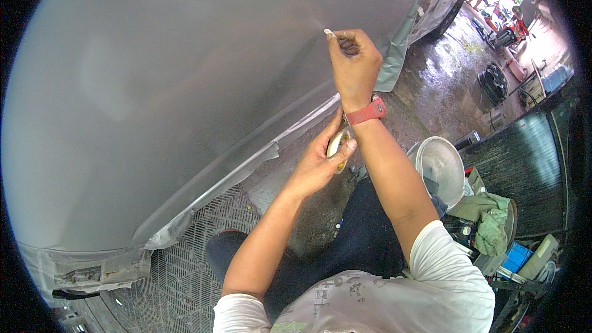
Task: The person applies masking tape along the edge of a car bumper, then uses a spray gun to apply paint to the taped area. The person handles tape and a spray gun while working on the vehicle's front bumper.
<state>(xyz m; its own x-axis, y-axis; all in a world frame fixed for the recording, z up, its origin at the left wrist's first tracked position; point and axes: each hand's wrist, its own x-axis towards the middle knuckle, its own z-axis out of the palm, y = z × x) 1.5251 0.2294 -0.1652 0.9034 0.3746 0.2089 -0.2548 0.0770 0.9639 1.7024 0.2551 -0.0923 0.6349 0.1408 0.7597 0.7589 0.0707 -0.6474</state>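
A small white piece (328, 32) is pinched between thumb and finger of the outstretched right hand (357, 65), near a smooth grey panel (185, 86). Below, the left hand (314, 166) clasps a pale yellowish rounded object (336, 143); rightward stands a white plastic bucket (453, 163), contents unclear.

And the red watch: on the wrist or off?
On: the red watch circles the wrist of the right hand, which pinches a small white piece.
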